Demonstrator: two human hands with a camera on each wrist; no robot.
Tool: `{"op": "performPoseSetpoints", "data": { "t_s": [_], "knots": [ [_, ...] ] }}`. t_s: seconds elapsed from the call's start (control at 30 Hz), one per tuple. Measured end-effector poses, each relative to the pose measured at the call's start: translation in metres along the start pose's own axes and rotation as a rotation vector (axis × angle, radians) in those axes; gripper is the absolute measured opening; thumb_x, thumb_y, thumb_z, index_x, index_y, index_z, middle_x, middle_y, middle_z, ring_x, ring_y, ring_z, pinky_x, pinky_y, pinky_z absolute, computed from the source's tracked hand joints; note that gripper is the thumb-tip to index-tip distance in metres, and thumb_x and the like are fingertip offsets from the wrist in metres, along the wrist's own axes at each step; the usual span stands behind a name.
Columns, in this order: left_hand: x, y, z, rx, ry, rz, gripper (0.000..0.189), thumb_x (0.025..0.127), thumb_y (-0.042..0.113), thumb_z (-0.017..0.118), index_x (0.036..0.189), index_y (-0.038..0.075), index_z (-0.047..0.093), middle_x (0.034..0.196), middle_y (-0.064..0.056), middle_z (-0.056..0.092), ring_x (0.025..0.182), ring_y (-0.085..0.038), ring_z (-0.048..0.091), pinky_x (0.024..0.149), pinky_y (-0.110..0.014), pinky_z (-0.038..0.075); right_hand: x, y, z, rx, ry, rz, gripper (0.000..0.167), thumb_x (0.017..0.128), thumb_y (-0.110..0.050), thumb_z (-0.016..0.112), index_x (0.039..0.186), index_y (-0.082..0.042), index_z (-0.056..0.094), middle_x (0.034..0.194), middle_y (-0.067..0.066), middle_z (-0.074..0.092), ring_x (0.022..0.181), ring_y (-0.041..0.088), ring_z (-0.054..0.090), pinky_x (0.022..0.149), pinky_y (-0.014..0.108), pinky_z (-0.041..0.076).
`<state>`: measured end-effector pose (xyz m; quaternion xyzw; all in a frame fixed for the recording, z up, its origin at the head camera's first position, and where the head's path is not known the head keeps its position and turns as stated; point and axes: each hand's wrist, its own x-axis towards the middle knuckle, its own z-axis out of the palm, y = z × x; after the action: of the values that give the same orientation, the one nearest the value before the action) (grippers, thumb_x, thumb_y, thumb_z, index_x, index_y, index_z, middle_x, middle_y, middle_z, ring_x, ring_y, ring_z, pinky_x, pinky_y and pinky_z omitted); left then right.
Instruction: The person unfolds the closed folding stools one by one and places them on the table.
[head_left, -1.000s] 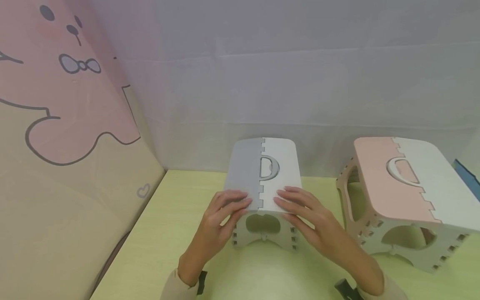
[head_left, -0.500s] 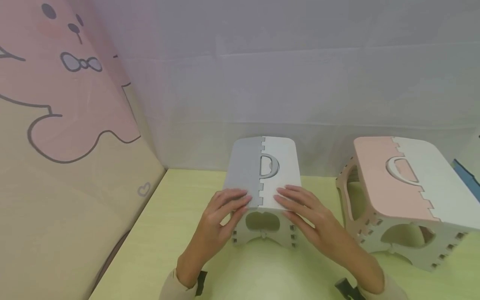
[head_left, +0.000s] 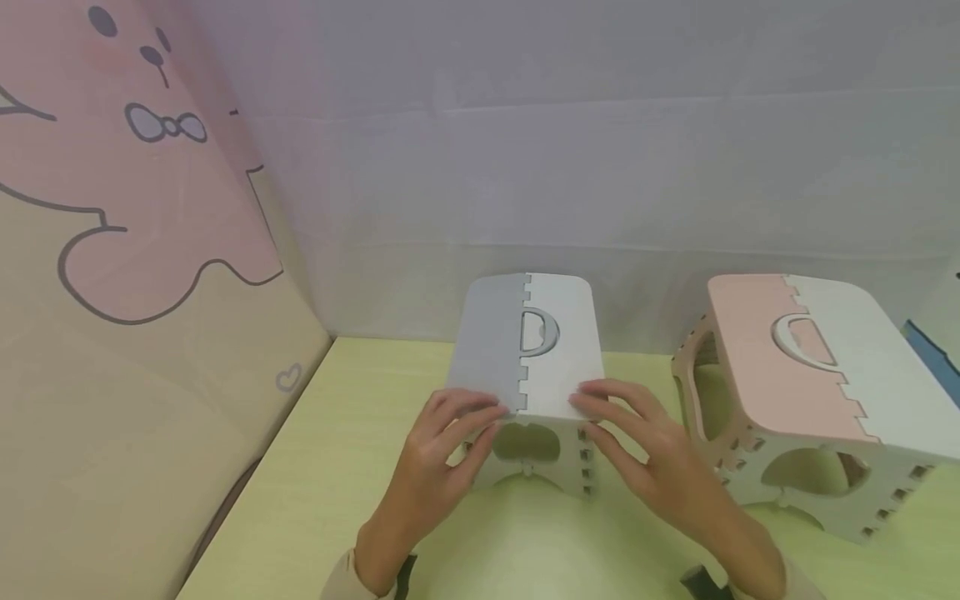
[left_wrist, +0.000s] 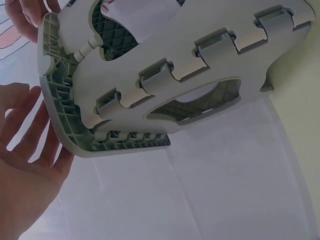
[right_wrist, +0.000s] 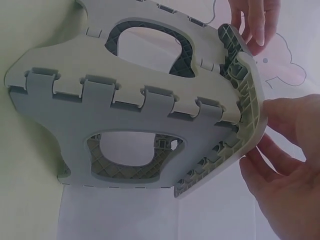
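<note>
A small folding step stool (head_left: 495, 333), half grey and half white with a D-shaped carry handle, stands unfolded on the table. My left hand (head_left: 442, 458) rests its fingertips on the grey half near the front edge, its thumb just below that edge. On the white half, the fingertips of my right hand (head_left: 652, 442) touch the front corner, thumb likewise by the edge. Seen from the side, the stool (left_wrist: 200, 70) shows its hinged legs and ribbed underside, with my left hand (left_wrist: 30, 150) against its top. The right wrist view has my right hand (right_wrist: 290, 165) at the seat rim.
A larger pink-and-white folding stool (head_left: 780, 367) stands unfolded at the right. Behind it, a blue object (head_left: 933, 358) shows at the frame edge. A pale curtain (head_left: 525, 167) backs the yellow-green table (head_left: 322, 492), and a cartoon-printed sheet (head_left: 165, 275) hangs at the left.
Both hands have drawn slightly back toward the stool's front edge, the right one also shifting outward to the right. The stool has stayed in place.
</note>
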<state>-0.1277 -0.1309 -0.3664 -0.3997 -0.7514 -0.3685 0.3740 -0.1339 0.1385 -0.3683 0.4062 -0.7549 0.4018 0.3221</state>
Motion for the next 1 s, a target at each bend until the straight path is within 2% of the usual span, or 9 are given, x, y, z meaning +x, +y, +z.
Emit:
{"op": "performPoseSetpoints", "data": {
  "t_s": [0.17,0.3,0.43,0.8,1.0],
  "knots": [
    [0.002,0.005,0.002,0.016,0.021,-0.002,0.012,0.1,0.007,0.067,0.108,0.002,0.075,0.109,-0.01,0.071,0.102,-0.027,0.061,0.086,-0.028,0.054,-0.004,-0.001,-0.005,-0.029,0.037,0.032,0.038,0.108,-0.033,0.056,0.122,-0.002,0.072,0.121,0.015,0.067,0.116,0.024,0.061,0.103,0.014,0.045],
    [0.002,0.009,0.003,0.019,0.028,-0.014,0.012,0.098,0.005,0.069,0.107,0.002,0.075,0.108,-0.009,0.071,0.101,-0.026,0.061,0.087,-0.028,0.054,-0.006,-0.001,-0.008,-0.017,0.061,0.028,0.037,0.107,-0.032,0.057,0.119,-0.001,0.072,0.117,0.016,0.067,0.113,0.024,0.062,0.103,0.015,0.045],
    [0.001,0.012,0.004,0.022,0.034,-0.012,0.012,0.1,0.008,0.066,0.106,0.002,0.075,0.107,-0.008,0.071,0.1,-0.026,0.061,0.086,-0.027,0.054,-0.007,-0.003,-0.011,-0.024,0.074,0.027,0.037,0.107,-0.033,0.057,0.117,0.0,0.072,0.114,0.015,0.067,0.112,0.021,0.062,0.102,0.014,0.046],
    [0.001,0.02,0.01,0.069,0.057,0.044,0.014,0.103,0.012,0.062,0.102,0.004,0.074,0.104,-0.008,0.071,0.097,-0.027,0.061,0.085,-0.031,0.054,-0.016,-0.006,-0.018,-0.05,0.08,0.062,0.039,0.107,-0.035,0.057,0.113,0.0,0.073,0.109,0.011,0.069,0.107,0.015,0.064,0.1,0.013,0.047],
    [-0.002,0.025,0.013,0.059,0.024,0.065,0.012,0.102,0.01,0.064,0.102,0.003,0.074,0.105,-0.008,0.071,0.098,-0.025,0.062,0.086,-0.031,0.055,-0.023,-0.007,-0.022,-0.069,0.073,0.078,0.038,0.107,-0.036,0.057,0.112,-0.002,0.074,0.109,0.01,0.069,0.108,0.015,0.063,0.101,0.013,0.046]
  ]
}}
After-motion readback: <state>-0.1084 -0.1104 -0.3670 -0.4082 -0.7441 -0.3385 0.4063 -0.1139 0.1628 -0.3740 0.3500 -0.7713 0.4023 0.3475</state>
